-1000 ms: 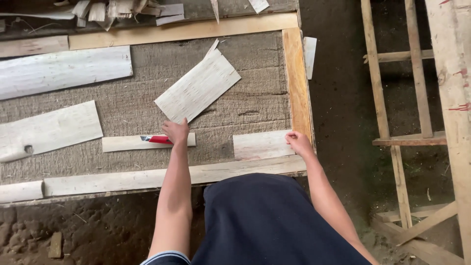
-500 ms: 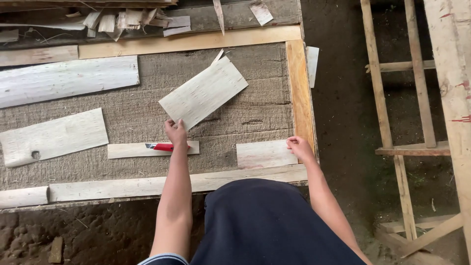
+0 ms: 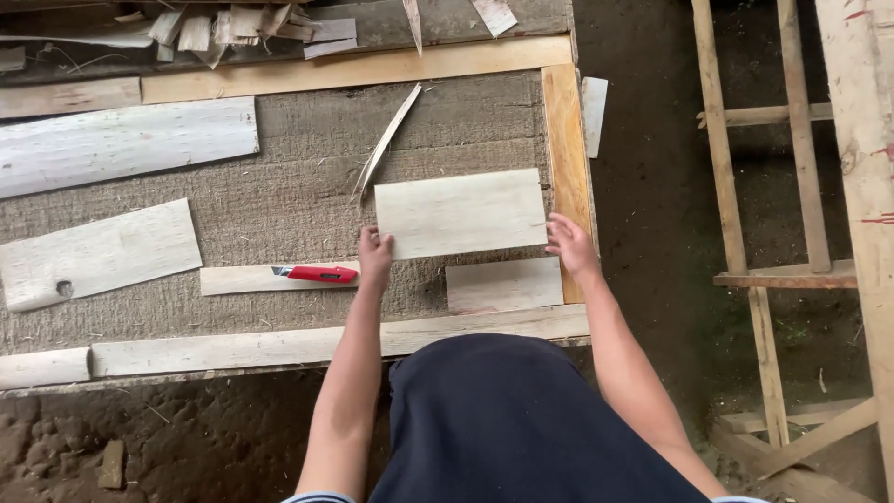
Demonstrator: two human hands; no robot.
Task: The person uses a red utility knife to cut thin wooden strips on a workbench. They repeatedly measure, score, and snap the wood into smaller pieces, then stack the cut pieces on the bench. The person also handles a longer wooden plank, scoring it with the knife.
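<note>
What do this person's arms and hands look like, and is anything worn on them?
Both arms are bare from the hands up past the elbows. The left hand and right hand wear no gloves, and no rings or watch show. At the bottom edge of the picture a light, striped sleeve hem peeps in on the left arm. A dark navy garment covers the body.

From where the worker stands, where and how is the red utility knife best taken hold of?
Grip the red utility knife around its red handle, coming down from above with the left hand, which is nearest. It lies flat on a thin wood strip, with its blade tip pointing left, so take the right end, away from the blade.
</note>
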